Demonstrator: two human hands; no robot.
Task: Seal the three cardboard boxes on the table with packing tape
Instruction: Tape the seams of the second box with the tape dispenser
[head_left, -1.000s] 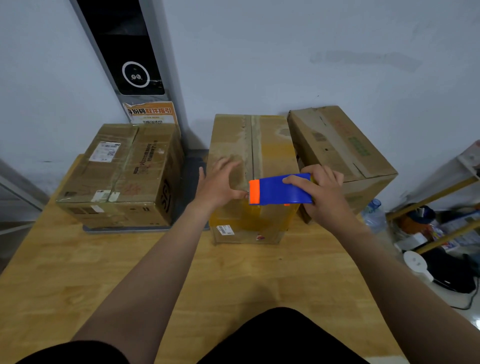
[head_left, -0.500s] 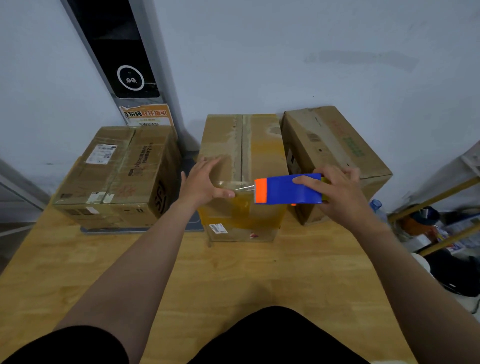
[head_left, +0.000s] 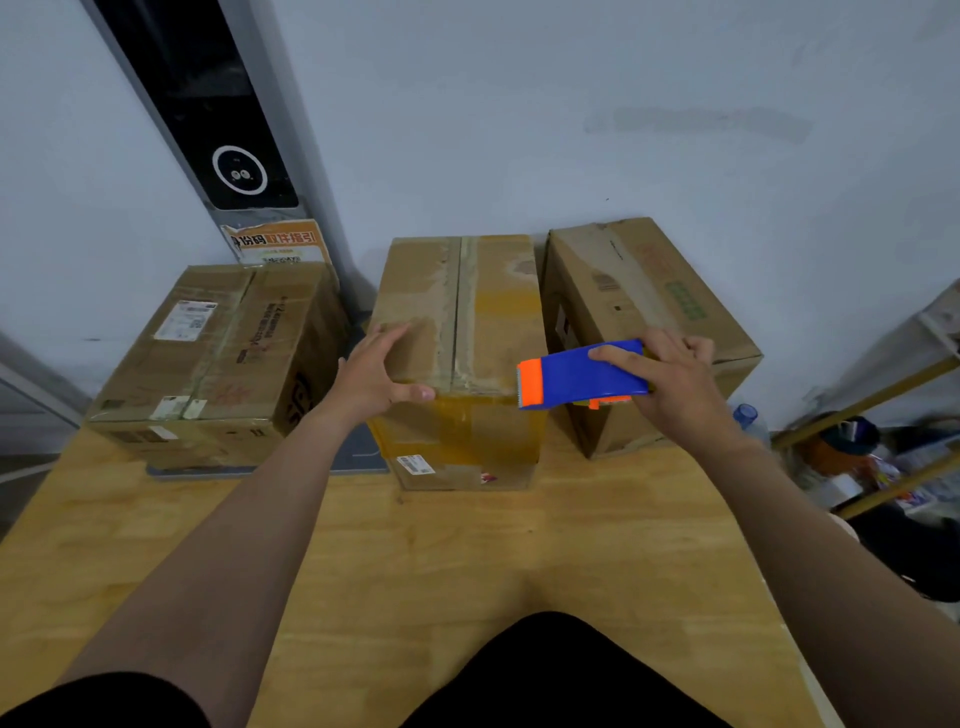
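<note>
— Rightward went the dispenser (head_left: 582, 375) since a second ago: its orange end sat just beside the left thumb then, and now it is well apart from it, over the near right corner of the middle box (head_left: 462, 312).

— And the hands?

— The right hand (head_left: 675, 382) grips the dispenser, fingers curled over its blue body. The left hand (head_left: 371, 371) lies flat on top of the middle box, fingers spread, thumb along the near top edge. It clasps nothing.

— Any tape strung between thumb and dispenser?

— That cannot be told; the stretch is too faint.

— Where do the boxes stand?

— All three are along the far edge of the tabletop (head_left: 467, 561). The left box (head_left: 218, 353) sits at the far left corner on a grey mat (head_left: 358, 457). The middle box stands at the middle of that edge, flaps closed, with a seam down its top. The right box (head_left: 639, 280) stands just beside it at the far right corner.
</note>
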